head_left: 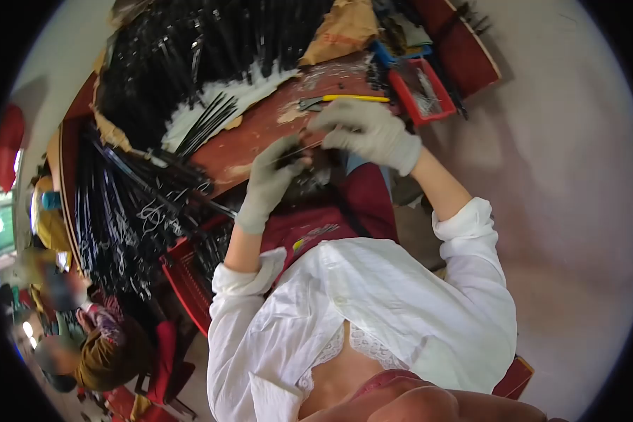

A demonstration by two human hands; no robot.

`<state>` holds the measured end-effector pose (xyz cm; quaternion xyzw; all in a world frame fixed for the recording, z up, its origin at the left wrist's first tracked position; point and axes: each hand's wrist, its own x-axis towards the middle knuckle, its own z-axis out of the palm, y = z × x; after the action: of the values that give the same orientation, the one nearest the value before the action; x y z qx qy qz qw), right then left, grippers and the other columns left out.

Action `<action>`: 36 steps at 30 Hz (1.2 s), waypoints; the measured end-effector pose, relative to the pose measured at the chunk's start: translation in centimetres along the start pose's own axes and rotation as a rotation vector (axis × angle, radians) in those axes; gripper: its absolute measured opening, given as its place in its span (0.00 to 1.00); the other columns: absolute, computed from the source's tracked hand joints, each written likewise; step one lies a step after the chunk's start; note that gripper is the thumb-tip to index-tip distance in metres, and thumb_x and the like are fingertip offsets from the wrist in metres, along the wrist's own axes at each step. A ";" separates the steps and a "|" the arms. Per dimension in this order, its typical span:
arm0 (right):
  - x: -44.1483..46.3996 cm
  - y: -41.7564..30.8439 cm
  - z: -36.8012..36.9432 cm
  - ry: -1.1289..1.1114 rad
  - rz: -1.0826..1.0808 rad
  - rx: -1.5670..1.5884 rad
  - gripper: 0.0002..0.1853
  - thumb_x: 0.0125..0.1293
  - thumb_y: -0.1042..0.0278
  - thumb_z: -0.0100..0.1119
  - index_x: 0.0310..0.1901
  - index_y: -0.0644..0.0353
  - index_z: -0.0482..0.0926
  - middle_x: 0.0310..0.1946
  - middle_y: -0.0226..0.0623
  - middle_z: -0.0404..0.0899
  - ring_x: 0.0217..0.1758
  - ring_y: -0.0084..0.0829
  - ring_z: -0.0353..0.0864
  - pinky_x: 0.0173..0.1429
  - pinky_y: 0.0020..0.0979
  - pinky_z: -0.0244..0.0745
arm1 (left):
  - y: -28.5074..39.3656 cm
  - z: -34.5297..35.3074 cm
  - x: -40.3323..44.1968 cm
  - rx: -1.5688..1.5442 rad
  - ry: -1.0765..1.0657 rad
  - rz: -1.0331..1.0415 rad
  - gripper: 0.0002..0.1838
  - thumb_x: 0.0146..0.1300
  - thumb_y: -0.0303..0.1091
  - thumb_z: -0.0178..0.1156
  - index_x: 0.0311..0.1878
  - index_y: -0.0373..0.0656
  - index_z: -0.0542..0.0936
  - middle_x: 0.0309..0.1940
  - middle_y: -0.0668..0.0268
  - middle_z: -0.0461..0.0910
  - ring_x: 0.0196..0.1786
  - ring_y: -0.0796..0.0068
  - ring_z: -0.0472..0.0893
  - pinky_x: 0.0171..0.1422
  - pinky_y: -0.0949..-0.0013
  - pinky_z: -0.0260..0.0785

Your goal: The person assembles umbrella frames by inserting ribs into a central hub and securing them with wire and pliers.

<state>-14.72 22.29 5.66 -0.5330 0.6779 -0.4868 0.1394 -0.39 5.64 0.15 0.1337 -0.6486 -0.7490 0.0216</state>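
Observation:
Both my hands wear pale work gloves with the fingertips bare or dark, held close together over the front edge of a red-brown table (267, 133). My left hand (269, 176) has its fingers curled around one end of something thin. Opposite it, my right hand (366, 133) is bent in a pinch at the other end; motion blurs its fingers. The small thin piece between them is too blurred to name. Yellow-handled pliers (344, 98) lie on the table just behind my right hand.
Large bundles of black rods (183, 56) cover the table's back. More black strips (119, 211) hang at the left. A red bin (423, 91) and a blue bin (401, 53) stand at the back right. A seated person (112, 348) is at the lower left.

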 end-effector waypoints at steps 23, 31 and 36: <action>-2.5 7.4 3.9 -0.066 0.089 -0.536 0.11 0.59 0.67 0.58 0.44 0.44 0.80 0.36 0.33 0.79 0.43 0.37 0.79 0.45 0.34 0.75 | -8.5 -0.3 -4.1 1.214 0.088 0.492 0.23 0.52 0.26 0.54 0.53 0.59 0.77 0.64 0.57 0.63 0.65 0.49 0.65 0.63 0.55 0.66; -0.8 10.3 7.4 -0.240 0.078 -0.746 0.11 0.57 0.63 0.57 0.43 0.38 0.79 0.35 0.26 0.73 0.45 0.33 0.75 0.43 0.35 0.73 | -8.1 -0.7 -3.9 1.224 0.045 0.526 0.22 0.51 0.28 0.55 0.51 0.56 0.77 0.61 0.56 0.66 0.63 0.48 0.68 0.66 0.53 0.64; -0.4 10.5 7.5 -0.279 0.064 -0.760 0.10 0.57 0.63 0.56 0.42 0.40 0.80 0.35 0.27 0.73 0.45 0.33 0.75 0.44 0.36 0.73 | -8.5 -0.8 -3.7 1.213 0.047 0.570 0.21 0.51 0.29 0.56 0.51 0.55 0.78 0.60 0.54 0.67 0.62 0.48 0.68 0.66 0.52 0.64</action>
<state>-15.40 18.36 -6.64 -0.5863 0.8002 -0.1202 0.0382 4.59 6.97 -7.63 -0.0382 -0.9641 -0.2134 0.1535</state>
